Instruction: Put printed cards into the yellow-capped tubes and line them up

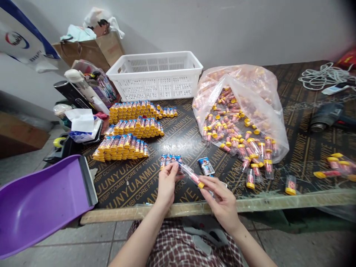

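Between my two hands is a clear tube (191,175) with pink contents and a yellow cap, tilted down to the right. My left hand (167,182) pinches its upper clear end, and my right hand (221,196) holds it by the yellow-capped end. Just beyond my left fingers stands a short row of blue-labelled tubes (168,159). A small stack of blue labels (206,166) lies beyond my right hand. Farther left are stacked rows of blue-labelled tubes (122,145) with yellow caps. An open plastic bag (250,92) spills unlabelled tubes (250,148) onto the table.
A white basket (158,83) stands at the back of the dark table (125,185). A purple dustpan (47,204) is at the left edge. Bottles and paper bags (91,48) crowd the back left. A heat gun (328,116) and white cable (324,76) lie right.
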The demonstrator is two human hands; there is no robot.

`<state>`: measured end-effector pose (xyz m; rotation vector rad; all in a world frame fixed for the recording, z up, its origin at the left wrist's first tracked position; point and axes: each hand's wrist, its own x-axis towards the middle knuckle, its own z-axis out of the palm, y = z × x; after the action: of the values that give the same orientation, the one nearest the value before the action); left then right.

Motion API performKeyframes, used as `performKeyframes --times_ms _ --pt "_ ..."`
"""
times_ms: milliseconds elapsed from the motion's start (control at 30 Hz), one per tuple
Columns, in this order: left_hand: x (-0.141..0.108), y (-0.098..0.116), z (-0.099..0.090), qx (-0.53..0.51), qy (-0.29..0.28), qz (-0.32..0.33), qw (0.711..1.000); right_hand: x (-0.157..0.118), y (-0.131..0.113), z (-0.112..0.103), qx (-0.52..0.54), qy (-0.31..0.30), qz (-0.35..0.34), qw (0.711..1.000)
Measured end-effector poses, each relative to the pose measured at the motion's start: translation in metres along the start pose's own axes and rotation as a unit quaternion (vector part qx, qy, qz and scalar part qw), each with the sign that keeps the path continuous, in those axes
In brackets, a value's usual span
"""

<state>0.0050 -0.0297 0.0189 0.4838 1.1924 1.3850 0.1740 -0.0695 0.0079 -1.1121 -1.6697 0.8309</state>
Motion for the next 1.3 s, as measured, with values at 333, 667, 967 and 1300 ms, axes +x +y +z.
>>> performKeyframes --times_ms 333,667,967,1300 --pt "-0.015 0.002 0.004 0.043 -0.188 -0.146 0.970 0.012 0.006 -0.003 -0.046 -0.037 -0.067 0.996" --pt "-0.026 0.001 0.011 0.052 -0.200 -0.186 0.961 0.013 0.012 -0.006 0.015 -0.118 -0.082 0.990" --pt "-0.024 -0.001 0.009 0.054 -0.199 -0.184 0.961 0.011 0.011 -0.003 0.056 -0.109 -0.070 0.990" --pt "-0.023 0.001 0.008 0.075 -0.188 -0.168 0.965 0.013 0.007 -0.001 0.078 -0.120 -0.055 0.988"
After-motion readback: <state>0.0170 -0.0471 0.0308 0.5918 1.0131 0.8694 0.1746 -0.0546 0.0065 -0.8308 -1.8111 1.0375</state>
